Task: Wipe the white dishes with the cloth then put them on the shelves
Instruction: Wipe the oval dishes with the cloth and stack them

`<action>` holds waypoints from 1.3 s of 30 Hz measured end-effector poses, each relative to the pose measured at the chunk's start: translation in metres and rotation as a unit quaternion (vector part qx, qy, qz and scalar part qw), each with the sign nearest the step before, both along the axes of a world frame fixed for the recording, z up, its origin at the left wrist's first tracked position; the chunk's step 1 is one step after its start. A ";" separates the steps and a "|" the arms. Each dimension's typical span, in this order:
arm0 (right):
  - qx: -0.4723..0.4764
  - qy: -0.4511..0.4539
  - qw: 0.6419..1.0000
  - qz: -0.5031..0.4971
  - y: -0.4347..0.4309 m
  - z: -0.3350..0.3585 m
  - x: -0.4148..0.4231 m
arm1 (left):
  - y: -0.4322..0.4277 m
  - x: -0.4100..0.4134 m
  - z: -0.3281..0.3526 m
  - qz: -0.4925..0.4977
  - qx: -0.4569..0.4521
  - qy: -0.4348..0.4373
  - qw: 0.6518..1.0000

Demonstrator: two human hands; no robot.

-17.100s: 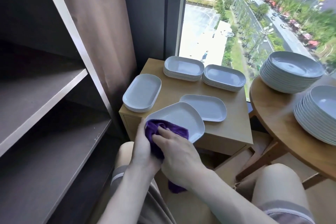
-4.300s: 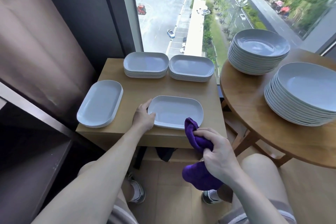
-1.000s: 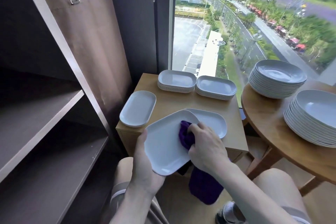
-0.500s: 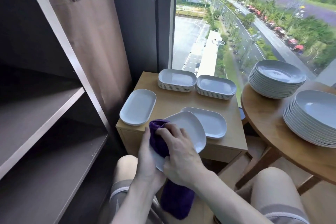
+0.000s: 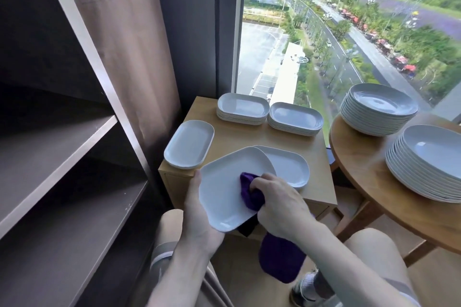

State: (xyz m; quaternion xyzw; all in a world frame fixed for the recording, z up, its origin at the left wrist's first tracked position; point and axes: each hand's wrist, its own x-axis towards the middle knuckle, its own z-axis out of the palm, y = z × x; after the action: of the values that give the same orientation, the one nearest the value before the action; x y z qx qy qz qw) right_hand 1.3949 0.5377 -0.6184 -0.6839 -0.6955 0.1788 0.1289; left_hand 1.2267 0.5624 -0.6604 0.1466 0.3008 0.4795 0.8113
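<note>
Over the wooden stand's [image 5: 239, 137] front edge, beside dark shelves [image 5: 62, 147], the left hand [image 5: 197, 222] grips a white dish [image 5: 224, 189] while the right hand [image 5: 279, 204] clamps a purple cloth [image 5: 249, 192] against it.

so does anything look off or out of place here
Nothing looks spilled or broken, and the dish stacks sit neatly. Only the oval dish near the small wooden table's left edge sits right at that edge, possibly overhanging slightly.
</note>
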 end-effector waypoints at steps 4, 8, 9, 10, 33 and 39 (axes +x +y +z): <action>0.044 0.021 0.994 -0.096 0.020 0.006 0.020 | -0.009 0.009 0.001 -0.012 0.018 0.021 1.000; 0.087 0.018 0.993 -0.083 0.027 0.013 0.009 | -0.008 0.010 -0.001 -0.015 0.029 0.023 0.999; 0.093 0.019 0.993 -0.065 0.025 0.015 0.003 | -0.008 0.010 0.000 -0.012 0.032 0.020 0.999; 0.099 0.019 0.994 -0.043 0.023 0.016 -0.004 | -0.008 0.010 0.002 -0.006 0.030 0.023 0.999; 0.048 0.006 0.993 -0.109 0.038 0.014 0.025 | 0.000 0.001 0.005 -0.046 0.040 0.037 0.997; 0.099 0.004 0.995 -0.005 0.020 0.019 -0.019 | 0.000 0.006 0.009 -0.056 0.043 0.036 0.997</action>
State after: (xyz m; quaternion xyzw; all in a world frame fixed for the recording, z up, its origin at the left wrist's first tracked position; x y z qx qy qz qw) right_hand 1.3763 0.5576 -0.5995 -0.6705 -0.7060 0.1113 0.1991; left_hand 1.2330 0.5621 -0.6515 0.2151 0.3007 0.4404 0.8182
